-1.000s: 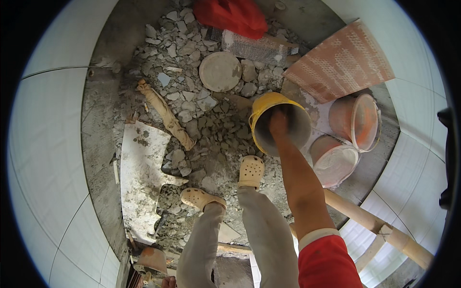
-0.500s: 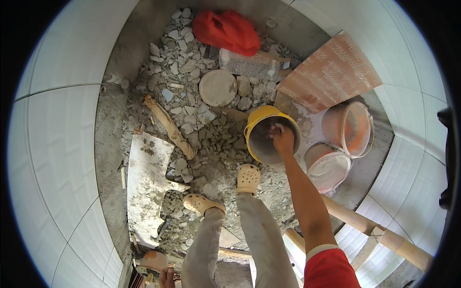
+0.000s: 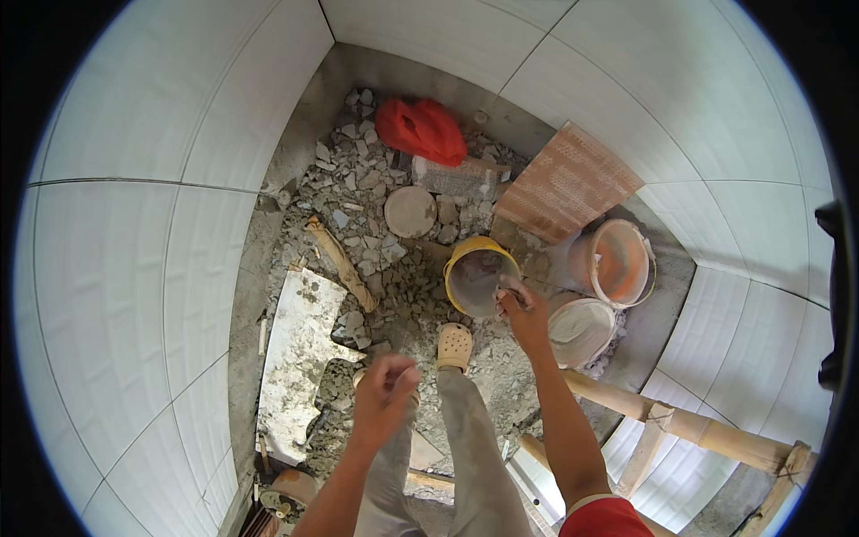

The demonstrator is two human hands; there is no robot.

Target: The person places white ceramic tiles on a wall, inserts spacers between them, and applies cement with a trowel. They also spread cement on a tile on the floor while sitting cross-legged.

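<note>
My right hand (image 3: 522, 313) is at the near right rim of the yellow bucket (image 3: 480, 276), its fingers drawn together in a pinch. Whatever they hold, if anything, is too small to make out. The bucket stands upright on the rubble, with greyish residue on its inner wall. My left hand (image 3: 386, 398) is raised in front of my left leg, fingers curled in and somewhat blurred. Its contents cannot be made out. Beneath it, my left clog is mostly covered; the right beige clog (image 3: 455, 346) shows just nearer than the bucket.
Broken rubble (image 3: 367, 170) covers the floor, with a red plastic bag (image 3: 420, 131) and round grey disc (image 3: 411, 212) on it. A brown tile (image 3: 569, 183) leans at the far right. Two dusty buckets (image 3: 621, 262) and bamboo poles (image 3: 680, 428) lie right; a stained white board (image 3: 295, 367) lies left.
My right hand has come out of the yellow bucket to its near rim. My left hand has risen from the lower edge to before my legs. The view has shifted, showing more wall.
</note>
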